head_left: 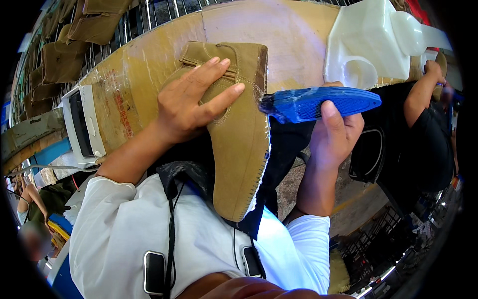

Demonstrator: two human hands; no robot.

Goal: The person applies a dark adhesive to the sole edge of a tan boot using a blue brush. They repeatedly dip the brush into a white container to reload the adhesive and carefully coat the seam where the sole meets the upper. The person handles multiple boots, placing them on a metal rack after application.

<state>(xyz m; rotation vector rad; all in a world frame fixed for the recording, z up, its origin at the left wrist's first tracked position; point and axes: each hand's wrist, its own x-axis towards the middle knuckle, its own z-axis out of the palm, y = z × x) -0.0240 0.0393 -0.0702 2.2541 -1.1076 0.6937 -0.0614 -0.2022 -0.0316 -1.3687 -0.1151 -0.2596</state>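
A tan suede boot upper point(239, 144) lies over the cardboard-covered bench edge, its toe end hanging down against my shirt. Zigzag stitching and pale fuzzy lining run along its right edge, and a dark wet-looking strip marks the upper part of that edge. My left hand point(189, 102) lies on the shaft with fingers stretched and spread, pressing it down. In my right hand point(336, 129) is a blue plastic-handled brush point(323, 102), thumb on top. Its dark tip touches the boot's edge beside the strip.
A white plastic container point(363, 45) with a round cup-like front stands at the bench's right. The cardboard point(279, 35) bears tape. More tan boot pieces point(64, 60) sit on a rack at far left, near a white box-like device point(82, 124). Other people work at both sides.
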